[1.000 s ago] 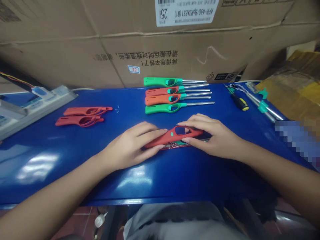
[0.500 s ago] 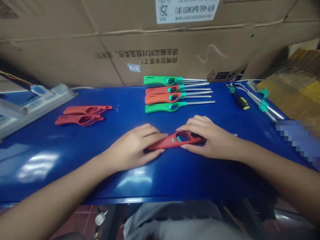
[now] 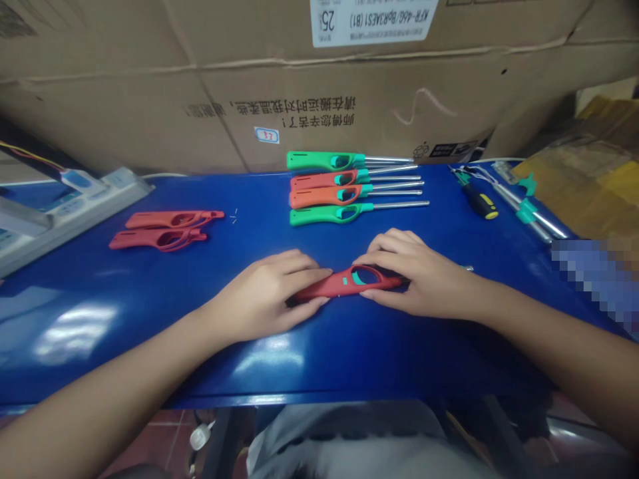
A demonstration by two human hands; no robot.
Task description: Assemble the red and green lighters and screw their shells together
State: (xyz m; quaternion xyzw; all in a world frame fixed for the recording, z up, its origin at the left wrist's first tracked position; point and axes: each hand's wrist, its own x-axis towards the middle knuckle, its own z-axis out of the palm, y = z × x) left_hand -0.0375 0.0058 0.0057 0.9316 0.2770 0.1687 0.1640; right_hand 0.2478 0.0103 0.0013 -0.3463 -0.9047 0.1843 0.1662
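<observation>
Your left hand and right hand both rest on a red plastic lighter shell, which lies flat on the blue tabletop with a teal insert showing through its oval opening. Your left fingers are together and clamp the shell's left end from above and the near side. Your right fingers are also together and wrap its right end, with your right thumb along its near edge. The shell's right end is hidden under that hand. A small metal tip shows just beyond your right hand, but you can't tell what it belongs to.

Straight beyond the shell lies a row of four long-nosed lighters with metal rods: a green one, a red one, an orange one and another green one. Two empty red shells lie beyond it to the left, with a power strip farther left. Beyond it to the right are a yellow-and-black screwdriver and metal rods with teal fittings. A large cardboard box stands past the row of lighters, at the far edge of the tabletop.
</observation>
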